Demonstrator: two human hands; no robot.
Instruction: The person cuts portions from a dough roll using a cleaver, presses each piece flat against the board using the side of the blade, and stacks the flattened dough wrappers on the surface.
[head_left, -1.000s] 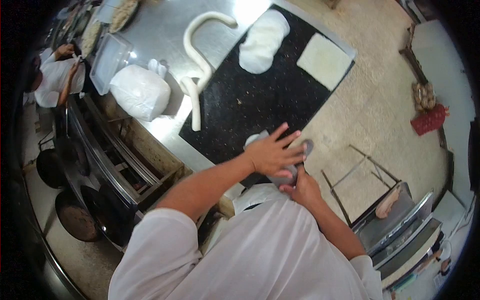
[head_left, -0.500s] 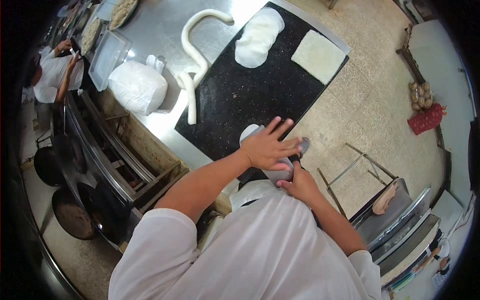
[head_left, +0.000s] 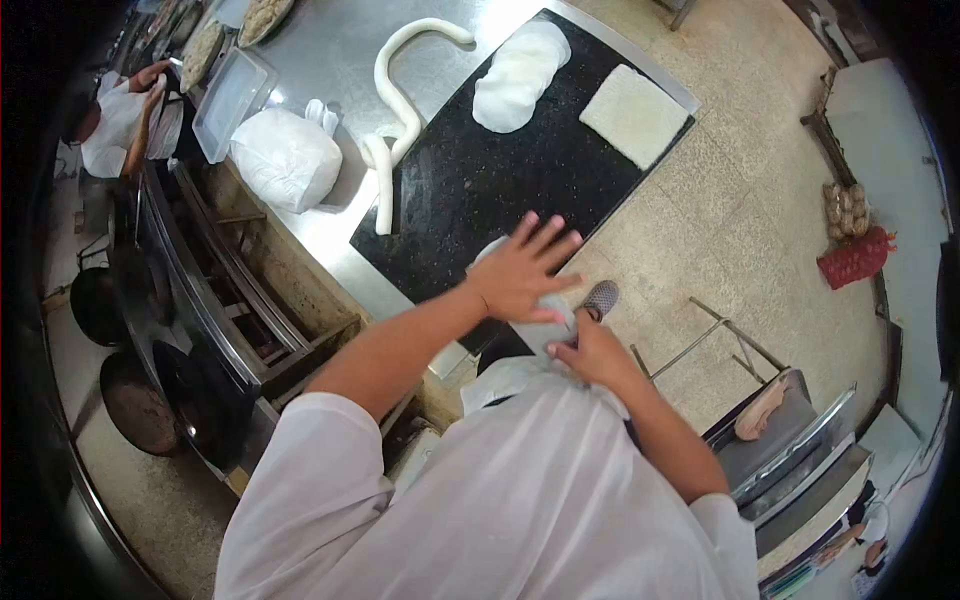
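The left hand (head_left: 520, 280) lies fingers spread on a grey blade (head_left: 541, 329) whose end the right hand (head_left: 592, 352) grips, beside the black board (head_left: 455, 195).

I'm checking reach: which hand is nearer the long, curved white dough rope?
Left. The left hand, spread over the broad grey blade, lies to the right of the rope's near end; the right hand, at the blade's right side, is farther right.
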